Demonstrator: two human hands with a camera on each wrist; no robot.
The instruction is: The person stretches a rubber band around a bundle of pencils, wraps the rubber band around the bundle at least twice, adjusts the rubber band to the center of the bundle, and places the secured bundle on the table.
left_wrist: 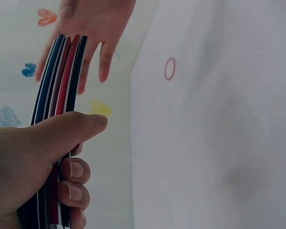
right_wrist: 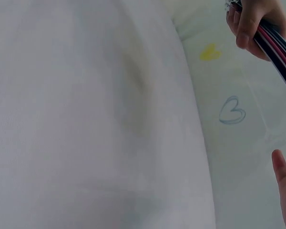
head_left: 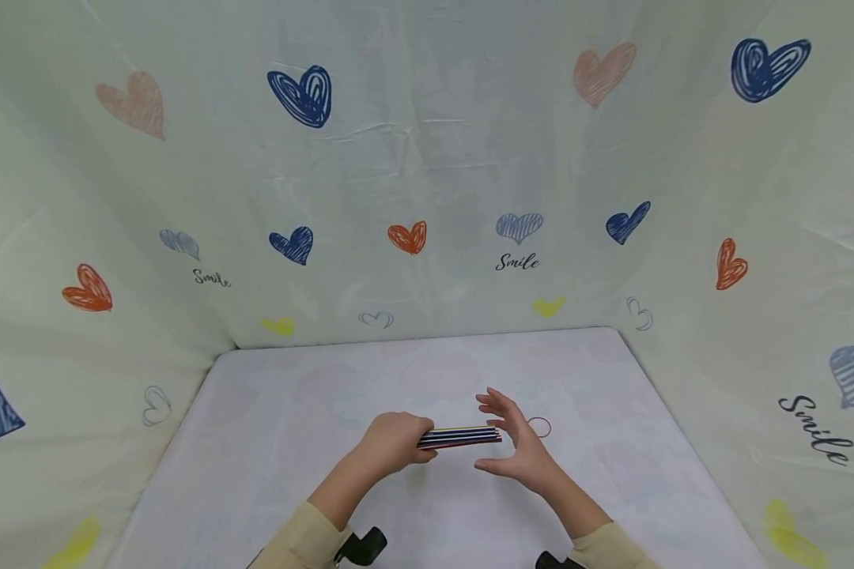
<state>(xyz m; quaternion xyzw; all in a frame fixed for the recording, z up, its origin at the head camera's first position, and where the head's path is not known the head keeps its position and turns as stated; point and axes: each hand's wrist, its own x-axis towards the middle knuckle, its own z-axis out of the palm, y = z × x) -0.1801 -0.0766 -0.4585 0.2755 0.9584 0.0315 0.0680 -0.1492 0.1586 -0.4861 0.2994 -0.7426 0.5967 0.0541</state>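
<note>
My left hand (head_left: 394, 444) grips a bundle of pencils (head_left: 462, 436), dark blue, black and red with pale stripes, held roughly level above the table. In the left wrist view the left thumb (left_wrist: 81, 125) lies across the pencils (left_wrist: 62, 81) and the fingers curl round them. Silvery ends show below the fist. My right hand (head_left: 523, 452) is by the free end of the bundle, fingers spread apart from the thumb, holding nothing. A thin red ring, like a rubber band (head_left: 549, 427), lies on the table just beyond the right hand.
A white table (head_left: 292, 442) with rounded far corners lies under both hands. Pale curtains (head_left: 427, 174) printed with hearts and "Smile" lettering hang behind it and on both sides. Dark camera mounts (head_left: 364, 545) sit at the wrists.
</note>
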